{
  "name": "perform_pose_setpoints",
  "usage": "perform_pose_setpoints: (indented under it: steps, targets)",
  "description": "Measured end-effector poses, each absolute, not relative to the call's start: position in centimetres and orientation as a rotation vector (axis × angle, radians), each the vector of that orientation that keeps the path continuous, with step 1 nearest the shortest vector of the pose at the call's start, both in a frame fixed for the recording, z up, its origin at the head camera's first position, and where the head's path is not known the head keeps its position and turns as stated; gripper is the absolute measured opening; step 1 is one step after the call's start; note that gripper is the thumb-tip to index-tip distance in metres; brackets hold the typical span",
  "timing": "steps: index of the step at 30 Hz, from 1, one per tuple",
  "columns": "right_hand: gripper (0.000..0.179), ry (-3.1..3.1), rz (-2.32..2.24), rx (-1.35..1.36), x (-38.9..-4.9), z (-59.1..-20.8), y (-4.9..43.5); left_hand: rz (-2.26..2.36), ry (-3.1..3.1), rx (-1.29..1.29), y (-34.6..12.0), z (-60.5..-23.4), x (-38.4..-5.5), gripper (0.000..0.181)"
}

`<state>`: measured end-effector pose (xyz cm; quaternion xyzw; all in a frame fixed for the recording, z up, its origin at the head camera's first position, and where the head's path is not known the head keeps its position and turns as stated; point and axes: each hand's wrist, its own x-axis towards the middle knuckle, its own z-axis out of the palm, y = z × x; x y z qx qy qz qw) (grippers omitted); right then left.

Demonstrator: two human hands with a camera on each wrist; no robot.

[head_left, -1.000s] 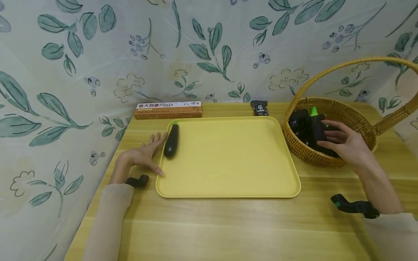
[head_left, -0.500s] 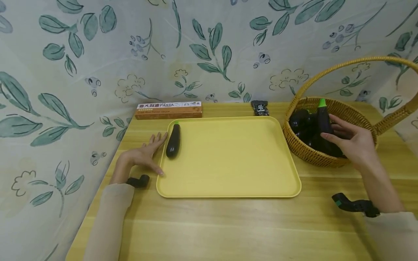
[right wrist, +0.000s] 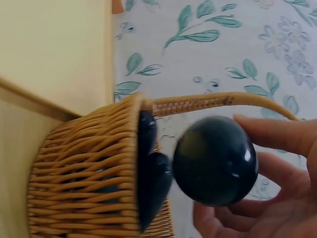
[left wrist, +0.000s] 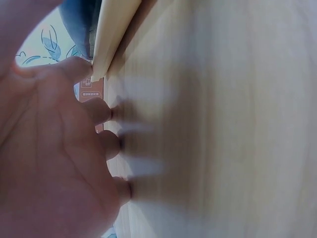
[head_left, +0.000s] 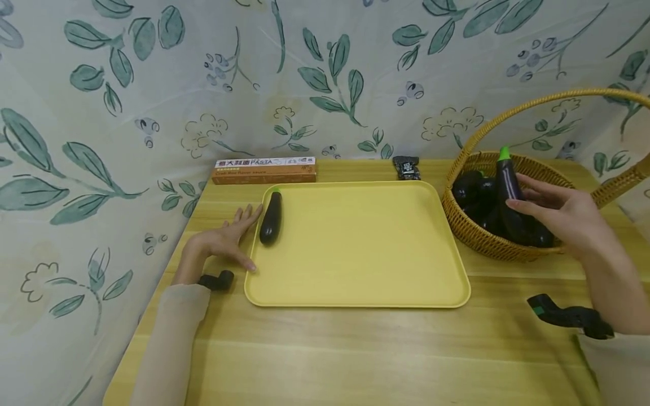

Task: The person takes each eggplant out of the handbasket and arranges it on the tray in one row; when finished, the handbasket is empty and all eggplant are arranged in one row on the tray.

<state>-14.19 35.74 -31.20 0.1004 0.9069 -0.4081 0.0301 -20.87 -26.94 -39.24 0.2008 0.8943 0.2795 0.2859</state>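
My right hand (head_left: pixel 571 217) holds a dark purple eggplant (head_left: pixel 510 197) between thumb and fingers, its green stem pointing up, over the wicker basket (head_left: pixel 482 239). The right wrist view shows the rounded end of this eggplant (right wrist: pixel 215 161) outside the basket's mouth. Several more eggplants (head_left: pixel 467 189) lie in the basket. With spread fingers, my left hand (head_left: pixel 220 242) rests at the left edge of the yellow tray (head_left: pixel 360 248). Its fingertips touch the tabletop in the left wrist view. Inside the tray's left edge lies another eggplant (head_left: pixel 271 220).
A pasta box (head_left: pixel 264 171) lies behind the tray at the back left. Beside the tray's far right corner is a small black packet (head_left: pixel 406 168). The basket's tall handle (head_left: pixel 553 96) arches up at the right. A patterned cloth (head_left: pixel 203 84) hangs behind the wooden table (head_left: pixel 355 355).
My right hand has drawn an eggplant up out of the pile in the basket and shifted slightly right. The eggplant on the tray has moved slightly. My left hand stays at the tray's edge.
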Motion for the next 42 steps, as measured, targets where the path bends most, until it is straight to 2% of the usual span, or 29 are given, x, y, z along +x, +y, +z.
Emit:
perform_pose_setpoints:
  steps: [12,20,32,42]
  targets:
    - [0.067,2.643,-0.917,-0.094,-12.5,-29.1,34.6,0.753,2.388,0.538,-27.0,-39.3,-20.9,0.151]
    - [0.062,2.548,-0.989,-0.269,-14.1,-29.4,27.8,0.734,2.398,0.541,-27.3,-39.2,-20.8,0.152]
    - [0.058,2.541,-1.092,-0.320,-16.1,-29.9,21.6,0.720,2.407,0.543,-27.3,-39.4,-21.0,0.152]
    - [0.060,2.396,-1.266,-0.185,-19.6,-32.8,15.8,0.701,2.411,0.543,-27.2,-39.3,-21.0,0.151]
